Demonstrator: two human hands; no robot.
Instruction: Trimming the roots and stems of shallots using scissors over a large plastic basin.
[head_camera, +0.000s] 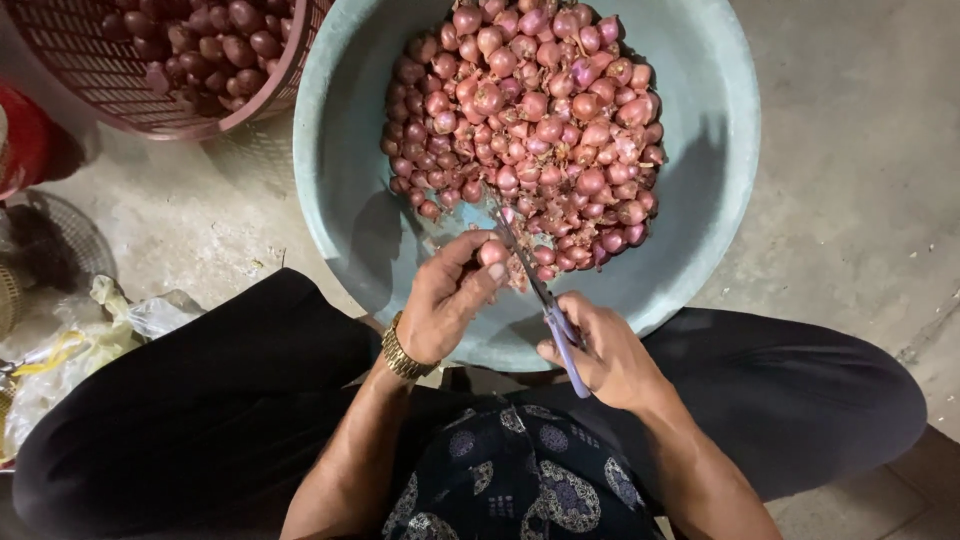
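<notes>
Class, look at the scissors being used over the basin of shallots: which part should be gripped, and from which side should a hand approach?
Grip the scissors by their purple handle loops, coming from the person's side, as the right hand does. The blades point away toward the shallot pinched in the left hand, so the handle end is probably the safe one, clear of the blades.

Bare forearms, no sleeves. Gold-coloured link wristwatch (403, 352) on the left wrist — metal band, chunky. Black trousers (200, 400) over both knees, spread left and right. Near edge: dark navy top (520, 480) — pale paisley-like print.
</notes>
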